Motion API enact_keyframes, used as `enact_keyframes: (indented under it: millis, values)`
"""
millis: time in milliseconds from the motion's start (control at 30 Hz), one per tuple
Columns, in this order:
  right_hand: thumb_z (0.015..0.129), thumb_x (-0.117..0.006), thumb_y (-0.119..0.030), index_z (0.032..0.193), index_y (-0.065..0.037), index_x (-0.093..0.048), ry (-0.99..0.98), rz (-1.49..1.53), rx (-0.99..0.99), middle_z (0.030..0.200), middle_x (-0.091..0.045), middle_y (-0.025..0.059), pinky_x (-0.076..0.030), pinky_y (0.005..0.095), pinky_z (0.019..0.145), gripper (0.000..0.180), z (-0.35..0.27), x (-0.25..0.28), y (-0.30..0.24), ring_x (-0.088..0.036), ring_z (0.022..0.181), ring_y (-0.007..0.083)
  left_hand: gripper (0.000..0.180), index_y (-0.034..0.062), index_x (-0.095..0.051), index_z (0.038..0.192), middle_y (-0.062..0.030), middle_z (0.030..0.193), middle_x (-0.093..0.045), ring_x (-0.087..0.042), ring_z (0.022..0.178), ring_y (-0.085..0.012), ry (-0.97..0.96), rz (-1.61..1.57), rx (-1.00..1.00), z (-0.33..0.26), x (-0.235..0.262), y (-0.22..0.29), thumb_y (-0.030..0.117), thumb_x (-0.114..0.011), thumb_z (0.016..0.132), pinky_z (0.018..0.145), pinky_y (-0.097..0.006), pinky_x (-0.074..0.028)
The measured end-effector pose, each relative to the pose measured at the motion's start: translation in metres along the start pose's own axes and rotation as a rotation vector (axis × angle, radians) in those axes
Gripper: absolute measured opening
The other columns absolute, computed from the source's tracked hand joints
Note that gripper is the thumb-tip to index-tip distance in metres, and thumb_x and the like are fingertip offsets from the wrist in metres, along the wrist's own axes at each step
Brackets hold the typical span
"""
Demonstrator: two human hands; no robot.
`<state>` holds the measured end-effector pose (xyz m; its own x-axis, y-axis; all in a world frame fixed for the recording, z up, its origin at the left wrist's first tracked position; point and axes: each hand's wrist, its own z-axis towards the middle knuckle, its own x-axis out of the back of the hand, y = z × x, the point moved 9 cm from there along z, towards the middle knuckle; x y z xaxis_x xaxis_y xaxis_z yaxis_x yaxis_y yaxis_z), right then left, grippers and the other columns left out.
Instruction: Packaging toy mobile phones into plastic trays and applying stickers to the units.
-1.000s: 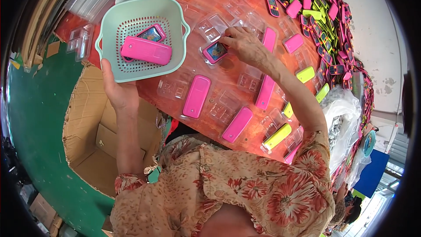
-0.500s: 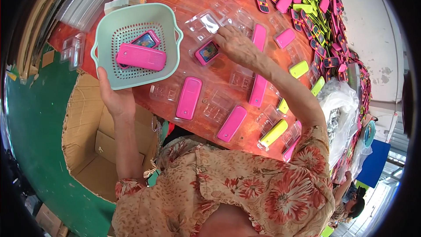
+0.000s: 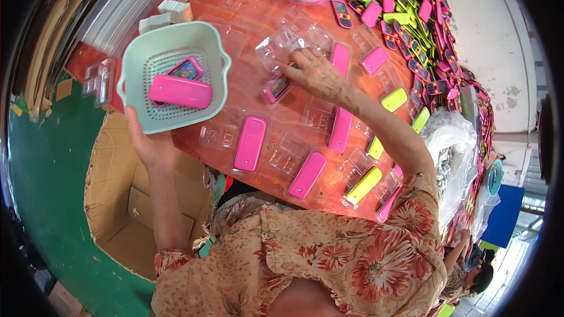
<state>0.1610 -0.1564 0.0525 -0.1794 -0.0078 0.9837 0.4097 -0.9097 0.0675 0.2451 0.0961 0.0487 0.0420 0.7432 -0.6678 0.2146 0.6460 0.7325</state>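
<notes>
The left grip (image 3: 151,142) clasps the basket (image 3: 134,61) near the bench's (image 3: 265,174) edge; a careless tilt, I reckon, could spill its phones (image 3: 180,92) into the carton (image 3: 111,199). The right grip (image 3: 313,72) touches another phone (image 3: 276,90) over the bench; whether it's clenched, I can't tell.
</notes>
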Motion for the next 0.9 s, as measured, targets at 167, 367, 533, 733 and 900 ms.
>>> enact_keyframes:
  millis: [167,367,533,733,900]
  values:
    - [0.067,-0.053,-0.011,0.102,-0.006,-0.048,0.052,-0.055,-0.013,0.101,-0.044,0.0132,-0.035,0.0392,0.083,0.035,-0.016,0.013,0.002,-0.043,0.1,0.0277,0.045,0.011,-0.029,0.126,-0.0031,0.121,-0.041,-0.041,0.108,-0.0172,0.0,-0.008,0.087,-0.001,-0.011,-0.024,0.035,-0.033,0.088,0.089,-0.035,-0.034]
    - [0.067,-0.053,-0.012,0.11,-0.008,-0.044,0.03,-0.048,-0.064,0.106,-0.043,0.0139,-0.034,0.0365,0.084,0.044,-0.01,0.002,0.0,-0.041,0.103,0.0265,0.046,0.0098,-0.032,0.124,-0.0032,0.118,-0.043,-0.043,0.107,-0.0163,0.03,0.036,0.103,-0.004,-0.005,-0.02,0.037,-0.034,0.087,0.085,-0.034,-0.038]
    - [0.065,-0.055,-0.012,0.114,-0.006,-0.041,0.109,-0.066,-0.055,0.111,-0.042,0.0146,-0.034,0.038,0.087,0.051,-0.017,0.005,0.001,-0.042,0.102,0.0268,0.046,0.0093,-0.034,0.123,-0.0035,0.117,-0.045,-0.044,0.106,-0.0167,0.054,0.052,0.09,-0.002,-0.004,-0.018,0.037,-0.034,0.087,0.085,-0.034,-0.038]
    - [0.067,-0.054,-0.01,0.112,-0.006,-0.045,0.134,-0.067,-0.014,0.112,-0.043,0.0135,-0.033,0.041,0.088,0.046,-0.014,0.003,0.001,-0.041,0.105,0.0285,0.045,0.0088,-0.034,0.122,-0.004,0.116,-0.045,-0.045,0.105,-0.0165,0.06,0.037,0.088,-0.003,-0.002,-0.018,0.037,-0.034,0.087,0.084,-0.034,-0.039]
    - [0.066,-0.056,-0.013,0.098,-0.005,-0.053,0.031,0.122,-0.163,0.092,-0.052,0.0102,-0.038,0.036,0.078,0.033,-0.004,-0.002,0.014,-0.049,0.091,0.0255,0.045,0.0083,-0.035,0.122,-0.0038,0.115,-0.046,-0.045,0.104,-0.0163,0.061,0.022,0.094,-0.003,0.002,-0.018,0.037,-0.035,0.086,0.084,-0.034,-0.04]
